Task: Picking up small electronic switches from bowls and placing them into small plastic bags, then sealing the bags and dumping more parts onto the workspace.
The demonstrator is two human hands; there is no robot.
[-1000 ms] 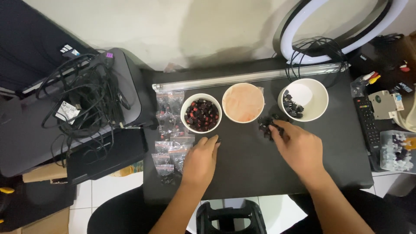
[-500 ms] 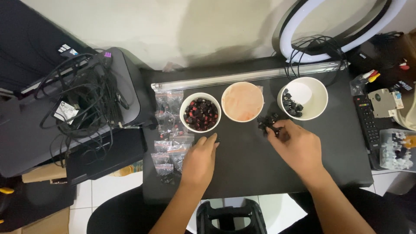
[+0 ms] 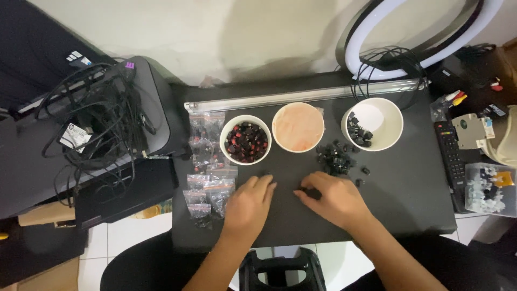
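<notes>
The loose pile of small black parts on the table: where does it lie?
In the head view, the pile of small black parts lies right of centre, between the middle bowl and right bowl, just above the right hand.

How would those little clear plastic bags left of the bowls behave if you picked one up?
The clear plastic bags look thin and crumpled, so probably floppy. Each holds a few small dark pieces, so likely light, sagging toward them. The glossy film may be slippery.

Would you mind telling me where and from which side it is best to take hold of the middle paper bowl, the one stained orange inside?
Probably by the rim of the middle bowl, pinched at its near edge from the person's side. It stands upright and open, with the left bowl crowding one flank, while the mat in front is bare. The right hand is nearest.
</notes>
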